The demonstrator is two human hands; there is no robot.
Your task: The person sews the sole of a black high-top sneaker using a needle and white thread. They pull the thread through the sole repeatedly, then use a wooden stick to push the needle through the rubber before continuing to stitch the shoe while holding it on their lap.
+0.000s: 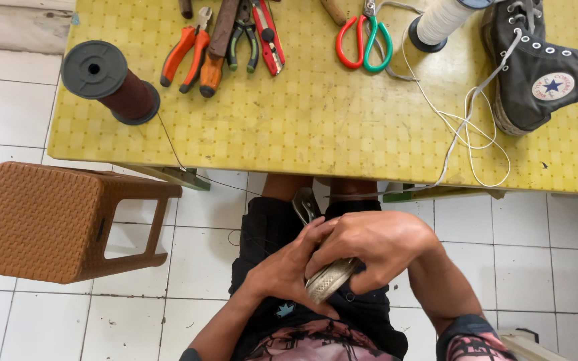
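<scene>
Left hand point(289, 267): over the lap, fingers curled against the shoe sole's near side.
Right hand point(376, 247): fingers clenched over the top of the shoe sole point(329, 279).
Shoe sole: grey, ribbed, held between both hands below the tabletop point(316, 127) edge.
Tabletop: yellow; black high-top sneaker point(536, 67) at the right, white thread cone point(436, 23) beside it.
Tools: pliers point(185, 50) and scissors point(362, 43) along the far edge.
Spool point(112, 83): dark red thread, at the left corner.
Stool point(55, 220): brown, on the tiled floor at left.
</scene>
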